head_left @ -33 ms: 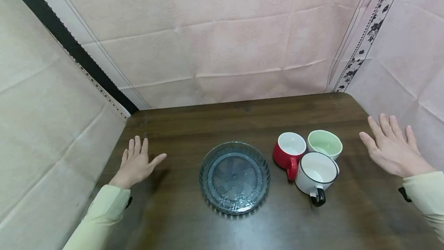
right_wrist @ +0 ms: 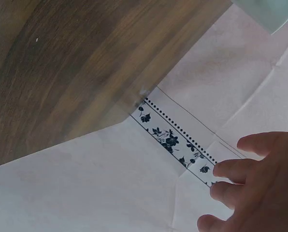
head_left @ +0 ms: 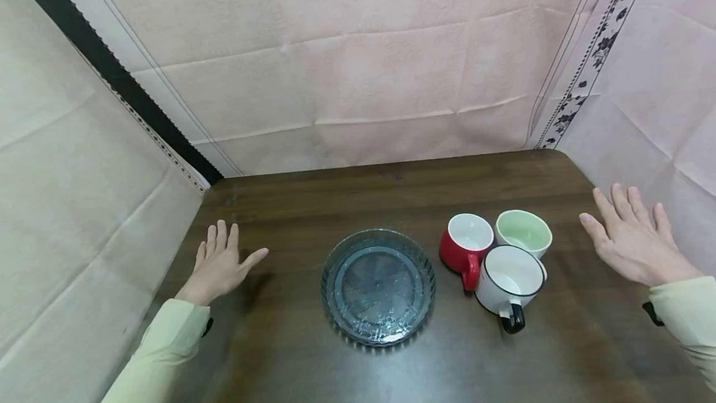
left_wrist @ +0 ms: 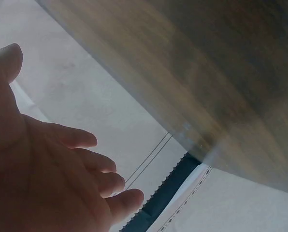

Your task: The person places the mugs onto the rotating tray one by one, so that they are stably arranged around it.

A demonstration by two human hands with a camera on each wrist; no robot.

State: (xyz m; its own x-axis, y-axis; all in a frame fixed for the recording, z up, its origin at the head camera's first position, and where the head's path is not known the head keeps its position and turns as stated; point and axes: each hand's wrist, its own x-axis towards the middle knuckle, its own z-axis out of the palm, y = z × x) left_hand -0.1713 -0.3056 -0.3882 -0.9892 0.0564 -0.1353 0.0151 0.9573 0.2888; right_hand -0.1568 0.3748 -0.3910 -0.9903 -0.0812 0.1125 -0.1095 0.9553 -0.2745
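Observation:
My left hand (head_left: 215,269) is held over the left side of the table with its fingers straight and thumb spread, holding nothing. In the left wrist view the palm of that left hand (left_wrist: 52,174) shows. Past the right table edge, my right hand (head_left: 637,238) is spread out and holds nothing; its fingers (right_wrist: 236,169) show in the right wrist view. Between the hands lies a round, ribbed, bluish glass dish (head_left: 377,288). Right of it stand a red mug (head_left: 455,254) with a white inside, a light green cup (head_left: 524,232), and a white mug (head_left: 506,294) with dark rim and handle.
The dark wooden table (head_left: 279,353) has rounded far corners. Creased pale cloth (head_left: 363,79) hangs behind it and on both sides, with a black band (head_left: 117,70) at left and a floral strip (head_left: 598,55) at right. The three cups stand close together.

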